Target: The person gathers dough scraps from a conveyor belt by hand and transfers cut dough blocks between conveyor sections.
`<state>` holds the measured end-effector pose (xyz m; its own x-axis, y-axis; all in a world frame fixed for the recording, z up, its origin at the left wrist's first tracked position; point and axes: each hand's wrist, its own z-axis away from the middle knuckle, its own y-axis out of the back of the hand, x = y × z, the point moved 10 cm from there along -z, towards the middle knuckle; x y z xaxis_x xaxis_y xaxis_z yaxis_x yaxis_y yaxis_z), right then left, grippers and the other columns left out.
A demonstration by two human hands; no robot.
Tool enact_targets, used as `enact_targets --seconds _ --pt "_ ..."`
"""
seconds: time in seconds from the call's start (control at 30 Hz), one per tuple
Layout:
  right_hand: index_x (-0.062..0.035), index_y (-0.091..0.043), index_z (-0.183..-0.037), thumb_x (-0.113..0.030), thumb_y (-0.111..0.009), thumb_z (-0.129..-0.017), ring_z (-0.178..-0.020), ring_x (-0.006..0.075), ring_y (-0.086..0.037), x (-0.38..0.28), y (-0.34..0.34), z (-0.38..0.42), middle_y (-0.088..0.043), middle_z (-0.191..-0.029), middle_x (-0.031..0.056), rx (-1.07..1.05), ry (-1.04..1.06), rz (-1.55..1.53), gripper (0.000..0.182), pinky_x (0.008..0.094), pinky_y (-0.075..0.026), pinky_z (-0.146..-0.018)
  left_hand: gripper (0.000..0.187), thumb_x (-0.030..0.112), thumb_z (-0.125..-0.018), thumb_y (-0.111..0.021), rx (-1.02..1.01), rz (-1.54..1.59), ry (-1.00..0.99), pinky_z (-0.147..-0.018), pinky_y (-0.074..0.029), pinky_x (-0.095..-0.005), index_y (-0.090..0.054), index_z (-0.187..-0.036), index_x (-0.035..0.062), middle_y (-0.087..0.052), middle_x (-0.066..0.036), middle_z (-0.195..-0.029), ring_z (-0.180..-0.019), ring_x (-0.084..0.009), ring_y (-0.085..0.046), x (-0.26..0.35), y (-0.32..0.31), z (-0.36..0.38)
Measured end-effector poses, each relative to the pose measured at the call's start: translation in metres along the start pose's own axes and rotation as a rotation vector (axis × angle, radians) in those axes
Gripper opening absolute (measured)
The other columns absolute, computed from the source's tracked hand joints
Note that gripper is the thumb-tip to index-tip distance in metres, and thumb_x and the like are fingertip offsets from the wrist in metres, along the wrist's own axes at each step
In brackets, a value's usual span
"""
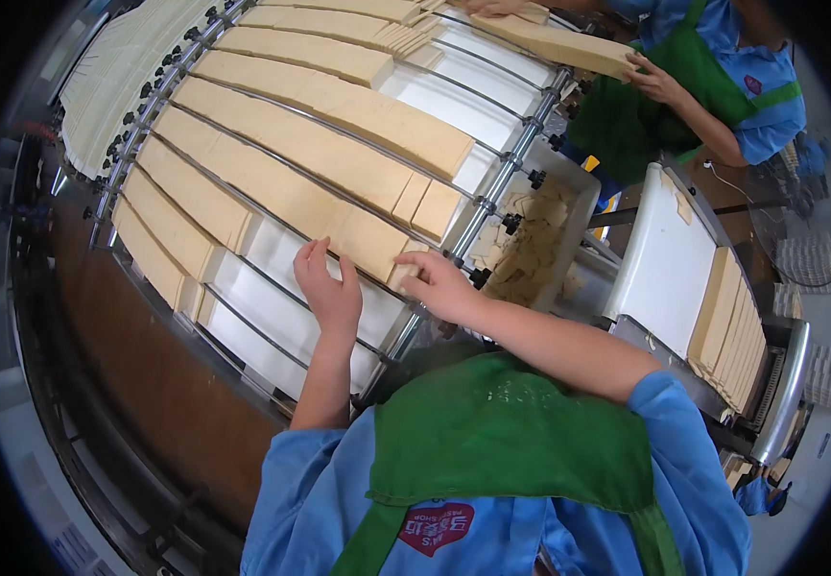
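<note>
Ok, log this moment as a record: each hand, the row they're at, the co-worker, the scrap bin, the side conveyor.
Left hand: open, at the long slab's edge; contact unclear
Right hand: touching the small end piece
Row: lengthwise between metal rails
Co-worker's hand: on another slab
Scrap bin: pale offcuts inside
Side conveyor: side-by-side strips

The left hand [329, 293] points its fingers away from the body, the thumb parted from them on the side toward the right fingers. Below those left fingers the wrist is nearly straight, the forearm [326, 379] running back toward the body. The right hand [439, 288] turns its fingers leftward toward the left ones, its thumb nearer the body; behind its knuckles the forearm [559, 348] slants back rightward
</note>
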<state>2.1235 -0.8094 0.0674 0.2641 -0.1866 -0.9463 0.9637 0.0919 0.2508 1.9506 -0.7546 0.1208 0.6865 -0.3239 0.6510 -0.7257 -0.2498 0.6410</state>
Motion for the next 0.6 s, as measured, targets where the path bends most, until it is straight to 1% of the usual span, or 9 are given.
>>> enact_targets --seconds 0.03,0.13,0.3,0.4,0.43,0.47,0.53,0.57,0.6 --pt "-0.0058 -0.057 -0.126 -0.015 -0.061 -0.088 -0.072 0.0104 -0.056 0.013 -0.005 -0.005 -0.056 -0.090 0.0060 -0.006 -0.076 0.038 0.039 0.0259 -0.047 -0.065 0.037 0.004 -0.080 -0.066 0.016 -0.031 -0.021 -0.092 -0.044 -0.0390 -0.056 -0.116 0.0001 -0.051 -0.019 -0.118 -0.110 -0.0335 -0.050 0.002 0.004 0.001" --pt "-0.0037 -0.062 -0.119 -0.018 -0.062 -0.086 -0.075 0.0181 -0.059 0.025 -0.008 -0.002 -0.057 -0.094 0.0118 -0.064 -0.152 -0.183 0.035 0.0302 -0.048 -0.069 0.044 0.012 -0.077 -0.070 -0.055 -0.059 -0.099 -0.099 -0.039 -0.0446 -0.056 -0.117 0.0002 -0.049 -0.020 -0.124 -0.119 -0.0379 -0.045 0.017 -0.003 0.003" --pt "-0.0041 -0.069 -0.104 -0.021 -0.062 -0.091 -0.075 0.0105 -0.058 0.013 0.047 0.037 -0.065 -0.083 0.0039 -0.006 -0.193 -0.307 0.023 0.0262 -0.048 -0.070 0.055 0.023 -0.073 -0.074 -0.200 -0.221 -0.280 -0.103 -0.031 -0.0531 -0.055 -0.121 0.0052 -0.048 -0.019 -0.129 -0.125 -0.0400 -0.041 0.061 -0.036 0.001" --pt "-0.0027 -0.071 -0.095 -0.018 -0.061 -0.092 -0.079 0.0082 -0.059 0.037 0.101 0.075 -0.068 -0.086 0.0012 0.121 -0.151 -0.450 0.019 0.0247 -0.048 -0.072 0.056 0.022 -0.074 -0.075 -0.220 -0.255 -0.288 -0.102 -0.033 -0.0507 -0.054 -0.123 0.0054 -0.048 -0.019 -0.129 -0.126 -0.0397 -0.041 0.069 -0.049 -0.002" --pt "-0.0028 -0.069 -0.097 -0.017 -0.058 -0.095 -0.083 0.0084 -0.061 0.059 0.120 0.088 -0.066 -0.089 0.0008 0.197 -0.174 -0.524 0.019 0.0244 -0.049 -0.074 0.055 0.022 -0.074 -0.074 -0.240 -0.223 -0.317 -0.102 -0.033 -0.0508 -0.054 -0.123 0.0051 -0.049 -0.020 -0.128 -0.125 -0.0398 -0.041 0.080 -0.057 -0.003" --pt "-0.0031 -0.065 -0.106 -0.016 -0.056 -0.096 -0.086 0.0110 -0.062 0.072 0.141 0.101 -0.065 -0.094 0.0029 0.300 -0.226 -0.575 0.019 0.0248 -0.049 -0.074 0.054 0.022 -0.075 -0.073 -0.258 -0.214 -0.340 -0.102 -0.033 -0.0510 -0.054 -0.122 0.0050 -0.050 -0.019 -0.127 -0.125 -0.0398 -0.041 0.092 -0.068 -0.003" --pt "-0.0045 -0.058 -0.118 -0.014 -0.054 -0.096 -0.087 0.0140 -0.063 0.114 0.162 0.127 -0.062 -0.102 0.0053 0.352 -0.456 -0.578 0.024 0.0259 -0.050 -0.073 0.053 0.022 -0.075 -0.073 -0.271 -0.185 -0.413 -0.102 -0.033 -0.0514 -0.055 -0.122 0.0047 -0.051 -0.019 -0.125 -0.124 -0.0397 -0.042 0.125 -0.094 -0.007" --pt "-0.0043 -0.054 -0.121 -0.014 -0.053 -0.096 -0.087 0.0147 -0.063 0.120 0.169 0.137 -0.061 -0.104 0.0064 0.354 -0.486 -0.546 0.027 0.0261 -0.050 -0.072 0.048 0.016 -0.076 -0.069 -0.249 -0.172 -0.470 -0.101 -0.034 -0.0495 -0.055 -0.120 0.0044 -0.051 -0.019 -0.125 -0.123 -0.0388 -0.042 0.139 -0.106 -0.010" --pt "-0.0042 -0.051 -0.125 -0.013 -0.052 -0.096 -0.087 0.0154 -0.063 0.127 0.172 0.148 -0.060 -0.107 0.0075 0.353 -0.521 -0.518 0.030 0.0263 -0.049 -0.072 0.047 0.013 -0.075 -0.068 -0.312 -0.200 -0.493 -0.100 -0.035 -0.0483 -0.055 -0.120 0.0038 -0.052 -0.019 -0.125 -0.122 -0.0386 -0.043 0.141 -0.126 -0.013"
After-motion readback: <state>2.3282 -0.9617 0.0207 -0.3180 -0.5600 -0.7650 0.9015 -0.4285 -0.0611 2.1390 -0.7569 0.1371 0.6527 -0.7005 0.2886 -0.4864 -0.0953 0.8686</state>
